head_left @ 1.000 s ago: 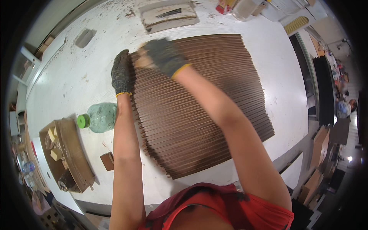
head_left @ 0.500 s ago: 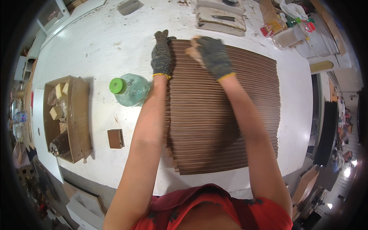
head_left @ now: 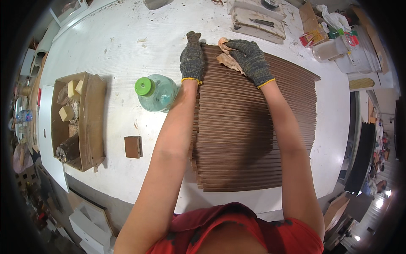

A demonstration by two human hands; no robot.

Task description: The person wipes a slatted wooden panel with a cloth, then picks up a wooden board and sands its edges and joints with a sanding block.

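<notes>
A wide row of narrow brown wood-look strips (head_left: 237, 114) lies side by side on the white table, their left ends slightly uneven. My left hand (head_left: 192, 61), in a dark knitted glove with a yellow cuff, rests along the left ends near the far corner. Its fingers stretch away from me, pressed against the edge. Over the far part of the strips, my gloved right hand (head_left: 251, 61) grips a crumpled peach-coloured cloth (head_left: 230, 63), which touches the surface. Close to my left wrist stands a clear greenish bottle (head_left: 160, 95) with a green cap.
Left on the table (head_left: 120, 51) are a cardboard box (head_left: 94, 122) of yellowish blocks and a small brown block (head_left: 133, 147). At the far side sits a stained white tray (head_left: 258, 27) with a dark tool. Bottles and a clear container (head_left: 327, 51) crowd the far right.
The view has shifted, so the table items appear moved. My right hand, blurred before, now shows sharply with the cloth near the far edge. My left hand stays at the left edge.
</notes>
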